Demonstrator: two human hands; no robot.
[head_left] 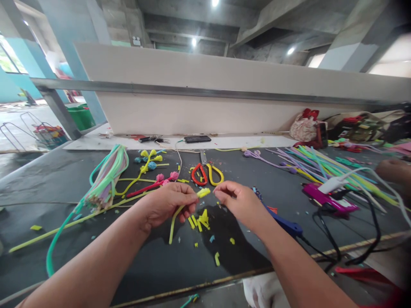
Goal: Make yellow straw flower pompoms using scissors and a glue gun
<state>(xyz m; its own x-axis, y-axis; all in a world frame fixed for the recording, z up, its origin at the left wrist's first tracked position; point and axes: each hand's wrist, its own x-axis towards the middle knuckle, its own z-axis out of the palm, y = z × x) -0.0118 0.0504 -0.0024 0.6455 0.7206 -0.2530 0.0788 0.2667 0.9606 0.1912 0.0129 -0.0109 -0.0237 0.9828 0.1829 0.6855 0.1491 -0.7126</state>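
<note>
My left hand [176,201] pinches a yellow stem [173,226] whose bunched yellow tip [203,193] sticks out past the fingertips toward the right. Just right of that tip is my right hand [233,196], its thumb and forefinger curled close together; whether anything small is between them cannot be made out. Scissors [203,164] with one red and one yellow handle lie behind the hands. Short yellow cut pieces [201,220] are scattered on the dark table [150,261] below them. A pink-budded red stem [147,187] and a yellow stem with buds [144,164] lie to the left.
A green-tied bundle [111,175] stands at left. A phone [197,139] lies at the back. On the right are colored stems [324,169], a magenta power strip [330,201], a blue tool [284,222] with cables, and another person's hand [393,171].
</note>
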